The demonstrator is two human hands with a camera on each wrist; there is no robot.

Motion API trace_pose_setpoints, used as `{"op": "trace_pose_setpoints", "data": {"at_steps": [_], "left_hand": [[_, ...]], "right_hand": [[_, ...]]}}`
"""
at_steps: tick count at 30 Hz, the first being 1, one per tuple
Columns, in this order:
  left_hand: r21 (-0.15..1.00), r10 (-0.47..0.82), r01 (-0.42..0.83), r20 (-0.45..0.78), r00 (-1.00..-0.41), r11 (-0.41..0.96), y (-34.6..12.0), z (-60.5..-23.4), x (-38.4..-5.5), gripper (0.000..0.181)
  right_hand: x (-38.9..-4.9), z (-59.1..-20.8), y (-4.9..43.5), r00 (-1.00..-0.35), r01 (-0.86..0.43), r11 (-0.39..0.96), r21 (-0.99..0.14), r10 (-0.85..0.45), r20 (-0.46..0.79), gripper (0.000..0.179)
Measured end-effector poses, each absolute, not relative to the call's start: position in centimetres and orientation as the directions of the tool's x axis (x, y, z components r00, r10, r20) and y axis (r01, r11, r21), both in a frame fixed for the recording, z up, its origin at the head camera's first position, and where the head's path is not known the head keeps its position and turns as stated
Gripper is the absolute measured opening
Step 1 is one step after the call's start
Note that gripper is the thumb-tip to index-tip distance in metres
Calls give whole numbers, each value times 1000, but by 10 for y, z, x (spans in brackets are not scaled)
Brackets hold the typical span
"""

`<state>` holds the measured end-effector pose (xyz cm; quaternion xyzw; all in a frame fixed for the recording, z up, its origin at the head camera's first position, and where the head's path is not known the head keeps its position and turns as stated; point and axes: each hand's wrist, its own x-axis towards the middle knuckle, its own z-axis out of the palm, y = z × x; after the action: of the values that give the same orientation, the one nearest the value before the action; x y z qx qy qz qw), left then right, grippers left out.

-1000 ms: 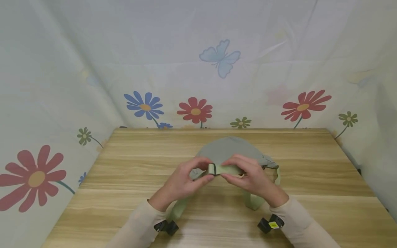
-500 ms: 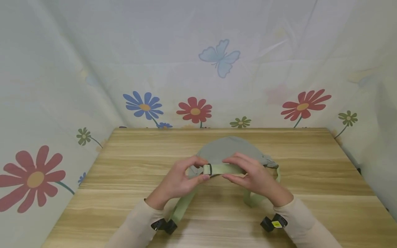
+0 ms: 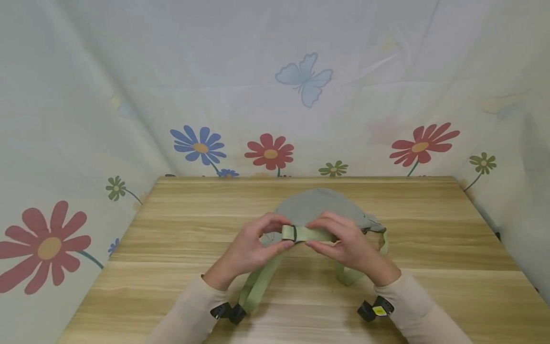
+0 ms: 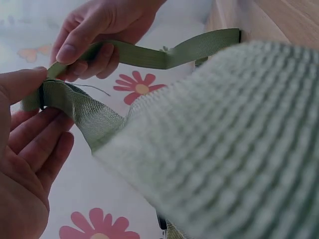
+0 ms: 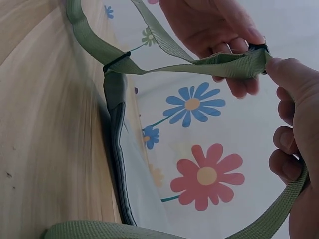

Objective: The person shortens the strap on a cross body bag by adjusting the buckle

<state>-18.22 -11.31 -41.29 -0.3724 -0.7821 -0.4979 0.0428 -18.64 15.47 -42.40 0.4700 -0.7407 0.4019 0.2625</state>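
A grey waist bag [image 3: 320,203] lies on the table, its light green webbing strap [image 3: 318,234] raised in front of it. On the strap sits a black slide buckle [image 3: 294,233]. My left hand [image 3: 242,248] pinches the strap at the buckle, thumb below and index finger above. Just right of it, my right hand [image 3: 352,241] pinches the webbing between thumb and fingers. In the right wrist view the buckle [image 5: 258,48] shows between both hands, with strap also running down past my right palm. A blurred stretch of webbing [image 4: 224,139] covers much of the left wrist view.
The wood-grain table [image 3: 193,210] has a patterned white cloth [image 3: 232,57] behind it and at its sides. A strap length [image 3: 258,286] hangs below my left hand, another loop [image 3: 348,274] below my right. Black wrist devices [image 3: 229,313] sit on both sleeves.
Both hands have stayed on the strap. The buckle shifted left, then slightly back right. More folded webbing shows left of the buckle, and the strap below my left hand has swung right.
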Motion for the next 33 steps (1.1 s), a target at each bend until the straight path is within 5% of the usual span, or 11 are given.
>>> {"op": "trace_pose_setpoints", "data": {"at_steps": [10,18,33], "left_hand": [[723,576,657,450,-682,214,-112,-412,-184,31],[674,508,670,478,-717,311,-118,-412,-185,29],[703,524,681,508,-683,206,-115,-416,-183,33]], "right_hand": [[-184,-419,148,-430,-903,272,-333,-529,732,36],[-186,-418,161,-456,-882,374,-289,-518,724,37],[-184,-415,158,-444,-894,308,-324,-519,731,32]]}}
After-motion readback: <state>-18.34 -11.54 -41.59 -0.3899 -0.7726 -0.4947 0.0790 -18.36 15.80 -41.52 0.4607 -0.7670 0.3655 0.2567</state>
